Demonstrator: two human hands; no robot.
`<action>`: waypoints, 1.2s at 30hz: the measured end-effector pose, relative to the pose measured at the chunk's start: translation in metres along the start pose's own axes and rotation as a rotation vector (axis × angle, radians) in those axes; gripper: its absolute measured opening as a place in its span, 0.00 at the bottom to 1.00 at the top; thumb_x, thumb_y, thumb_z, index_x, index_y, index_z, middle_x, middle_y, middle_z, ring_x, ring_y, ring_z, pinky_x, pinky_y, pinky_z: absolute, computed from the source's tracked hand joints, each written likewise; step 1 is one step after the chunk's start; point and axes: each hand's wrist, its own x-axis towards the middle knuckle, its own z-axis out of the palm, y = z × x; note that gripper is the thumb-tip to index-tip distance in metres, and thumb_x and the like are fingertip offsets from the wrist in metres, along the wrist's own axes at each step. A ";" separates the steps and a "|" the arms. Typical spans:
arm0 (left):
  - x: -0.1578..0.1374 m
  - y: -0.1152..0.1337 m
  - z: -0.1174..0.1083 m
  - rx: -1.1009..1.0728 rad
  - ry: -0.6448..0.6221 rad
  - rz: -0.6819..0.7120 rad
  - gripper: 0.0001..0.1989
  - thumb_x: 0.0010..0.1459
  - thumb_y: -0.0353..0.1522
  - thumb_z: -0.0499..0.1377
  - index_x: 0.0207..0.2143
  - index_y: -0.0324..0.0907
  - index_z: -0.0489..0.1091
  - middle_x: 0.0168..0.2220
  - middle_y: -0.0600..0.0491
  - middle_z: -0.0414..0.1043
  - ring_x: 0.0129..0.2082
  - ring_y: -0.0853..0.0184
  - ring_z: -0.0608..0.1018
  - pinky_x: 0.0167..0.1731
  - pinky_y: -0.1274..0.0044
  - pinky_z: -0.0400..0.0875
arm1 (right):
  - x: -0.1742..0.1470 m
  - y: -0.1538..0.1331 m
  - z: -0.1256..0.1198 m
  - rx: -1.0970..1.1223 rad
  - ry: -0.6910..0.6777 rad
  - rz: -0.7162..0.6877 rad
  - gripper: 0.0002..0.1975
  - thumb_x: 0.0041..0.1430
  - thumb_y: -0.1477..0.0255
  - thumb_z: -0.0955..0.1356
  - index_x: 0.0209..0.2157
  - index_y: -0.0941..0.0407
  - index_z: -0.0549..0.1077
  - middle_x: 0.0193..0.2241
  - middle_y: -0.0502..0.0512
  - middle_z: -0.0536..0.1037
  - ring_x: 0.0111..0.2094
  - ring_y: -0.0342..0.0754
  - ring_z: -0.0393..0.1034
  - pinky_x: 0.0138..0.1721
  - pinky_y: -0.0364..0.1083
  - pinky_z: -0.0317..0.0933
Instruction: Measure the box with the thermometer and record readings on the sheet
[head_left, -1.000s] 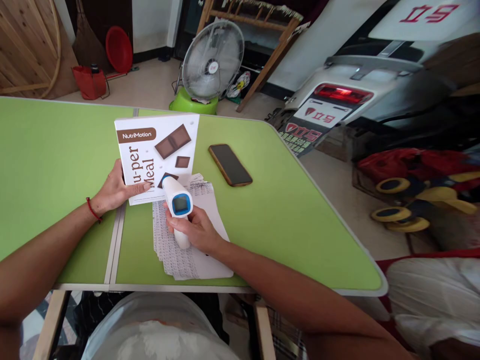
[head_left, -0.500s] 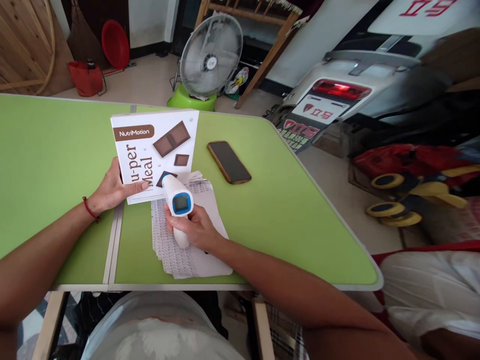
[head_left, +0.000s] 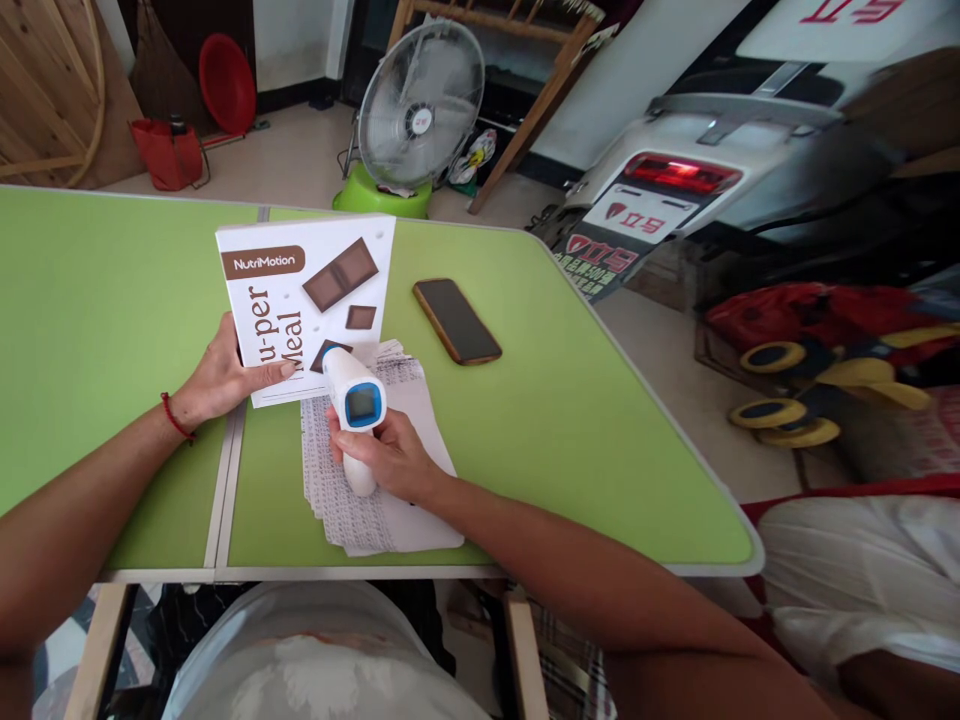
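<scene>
My left hand (head_left: 229, 375) grips the lower left edge of a white NutriMotion box (head_left: 330, 240), thumb across its printed front. The box stands tilted up, its face with brown chocolate pictures toward me. In my right hand (head_left: 390, 450) is a white and blue infrared thermometer (head_left: 364, 403), fingers wrapped round its handle. Its screen faces me, and its nose points at the lower part of the box; whether they touch I cannot tell. Under the thermometer lies a stack of handwritten paper sheets (head_left: 420, 510) on the green table (head_left: 585, 450).
A phone (head_left: 457, 320) in a brown case lies right of the box. Beyond the table stand a fan (head_left: 421, 120) on a green stool (head_left: 382, 202), a red basin (head_left: 226, 85), a red bag (head_left: 166, 155) and a white scooter (head_left: 675, 180). A wooden board (head_left: 45, 90) leans far left.
The view has shifted very slightly. Both hands, the box and the thermometer keep nearly the same places relative to one another.
</scene>
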 end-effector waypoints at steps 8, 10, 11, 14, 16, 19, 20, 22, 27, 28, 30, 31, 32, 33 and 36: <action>0.000 0.000 0.000 0.006 -0.005 0.000 0.22 0.48 0.40 0.70 0.42 0.38 0.70 0.41 0.45 0.77 0.38 0.60 0.79 0.37 0.71 0.78 | -0.001 0.000 -0.001 0.001 -0.024 -0.008 0.10 0.47 0.64 0.70 0.25 0.55 0.68 0.22 0.49 0.73 0.25 0.44 0.67 0.30 0.47 0.62; 0.000 0.000 0.000 0.010 -0.008 0.007 0.22 0.48 0.39 0.70 0.42 0.38 0.70 0.41 0.46 0.77 0.37 0.60 0.79 0.37 0.71 0.78 | -0.001 0.000 -0.001 0.005 -0.018 0.004 0.10 0.46 0.64 0.70 0.26 0.55 0.68 0.21 0.48 0.72 0.25 0.44 0.67 0.30 0.47 0.62; 0.000 0.000 0.000 0.011 -0.009 0.011 0.22 0.49 0.39 0.70 0.42 0.38 0.70 0.41 0.46 0.77 0.37 0.60 0.79 0.37 0.72 0.78 | -0.001 0.000 -0.001 0.004 -0.017 0.010 0.10 0.46 0.64 0.70 0.26 0.54 0.68 0.21 0.48 0.72 0.25 0.44 0.67 0.30 0.47 0.62; 0.000 -0.001 0.000 0.003 -0.009 0.011 0.21 0.49 0.38 0.70 0.42 0.38 0.70 0.41 0.45 0.76 0.37 0.61 0.79 0.38 0.72 0.78 | -0.001 0.001 0.000 -0.003 -0.023 0.012 0.09 0.47 0.65 0.70 0.26 0.55 0.68 0.21 0.48 0.72 0.25 0.44 0.67 0.30 0.47 0.62; 0.000 -0.001 0.000 -0.005 -0.010 0.003 0.22 0.48 0.38 0.70 0.42 0.38 0.70 0.41 0.45 0.77 0.37 0.60 0.79 0.37 0.72 0.78 | -0.001 0.001 0.000 -0.002 -0.026 0.003 0.09 0.47 0.64 0.70 0.26 0.54 0.68 0.21 0.48 0.72 0.25 0.44 0.67 0.31 0.47 0.63; 0.000 -0.001 -0.001 -0.003 -0.013 0.003 0.22 0.48 0.38 0.70 0.42 0.38 0.70 0.41 0.46 0.77 0.37 0.61 0.79 0.37 0.72 0.78 | 0.000 0.002 -0.001 -0.003 -0.022 -0.008 0.09 0.47 0.64 0.70 0.27 0.54 0.68 0.21 0.48 0.72 0.25 0.44 0.66 0.30 0.47 0.63; 0.000 -0.001 -0.001 -0.001 -0.014 0.004 0.22 0.48 0.38 0.70 0.42 0.38 0.70 0.41 0.46 0.77 0.37 0.61 0.79 0.37 0.72 0.78 | 0.000 0.002 -0.001 -0.006 -0.022 -0.009 0.09 0.47 0.65 0.70 0.27 0.54 0.68 0.21 0.48 0.72 0.24 0.44 0.66 0.30 0.47 0.62; 0.000 -0.001 -0.001 0.002 -0.011 0.001 0.22 0.48 0.38 0.71 0.42 0.38 0.70 0.42 0.45 0.77 0.38 0.60 0.79 0.38 0.72 0.78 | -0.001 0.001 -0.001 -0.013 -0.026 -0.008 0.09 0.47 0.65 0.70 0.27 0.54 0.69 0.21 0.48 0.72 0.24 0.44 0.67 0.30 0.47 0.63; 0.000 0.000 0.000 -0.012 -0.003 -0.016 0.22 0.47 0.39 0.71 0.42 0.38 0.70 0.41 0.45 0.76 0.38 0.59 0.79 0.38 0.70 0.78 | 0.000 0.002 -0.001 -0.004 -0.019 0.000 0.09 0.47 0.64 0.70 0.27 0.55 0.69 0.22 0.48 0.73 0.25 0.44 0.67 0.30 0.47 0.63; 0.000 0.000 0.000 -0.015 -0.003 -0.016 0.22 0.48 0.39 0.71 0.41 0.38 0.70 0.41 0.45 0.76 0.38 0.60 0.79 0.38 0.71 0.78 | 0.000 0.002 -0.001 -0.003 -0.013 0.004 0.09 0.47 0.65 0.70 0.27 0.55 0.69 0.22 0.48 0.73 0.25 0.44 0.67 0.30 0.47 0.63; 0.001 0.000 0.000 -0.016 -0.003 -0.010 0.22 0.47 0.38 0.71 0.41 0.37 0.70 0.41 0.46 0.76 0.37 0.60 0.79 0.38 0.72 0.77 | 0.000 0.002 -0.001 -0.004 -0.009 0.009 0.09 0.46 0.65 0.70 0.27 0.55 0.69 0.22 0.48 0.72 0.25 0.44 0.67 0.30 0.47 0.63; 0.001 0.000 0.000 -0.014 -0.005 -0.006 0.21 0.47 0.38 0.71 0.40 0.37 0.70 0.41 0.46 0.76 0.37 0.61 0.79 0.38 0.72 0.77 | 0.000 0.002 -0.001 -0.004 -0.010 0.009 0.09 0.46 0.65 0.70 0.26 0.55 0.68 0.21 0.48 0.72 0.25 0.44 0.67 0.30 0.47 0.63; 0.001 -0.001 -0.001 -0.013 -0.004 -0.003 0.21 0.47 0.37 0.71 0.40 0.37 0.70 0.41 0.46 0.76 0.37 0.61 0.79 0.38 0.73 0.77 | 0.001 0.002 -0.001 -0.004 -0.012 0.007 0.10 0.46 0.65 0.70 0.26 0.55 0.68 0.21 0.48 0.72 0.25 0.44 0.67 0.30 0.47 0.63; 0.001 -0.001 -0.001 -0.013 -0.003 -0.002 0.21 0.47 0.37 0.71 0.40 0.37 0.70 0.41 0.46 0.76 0.38 0.61 0.78 0.38 0.73 0.77 | 0.001 0.002 -0.001 -0.004 -0.014 0.005 0.10 0.46 0.64 0.70 0.26 0.55 0.68 0.21 0.48 0.72 0.25 0.44 0.67 0.30 0.47 0.62; 0.001 -0.001 -0.001 -0.019 0.001 -0.013 0.22 0.47 0.38 0.71 0.41 0.38 0.70 0.41 0.46 0.76 0.38 0.60 0.79 0.38 0.71 0.78 | 0.000 0.000 -0.001 -0.010 -0.016 0.004 0.10 0.46 0.64 0.70 0.26 0.54 0.68 0.21 0.48 0.72 0.25 0.44 0.66 0.30 0.47 0.63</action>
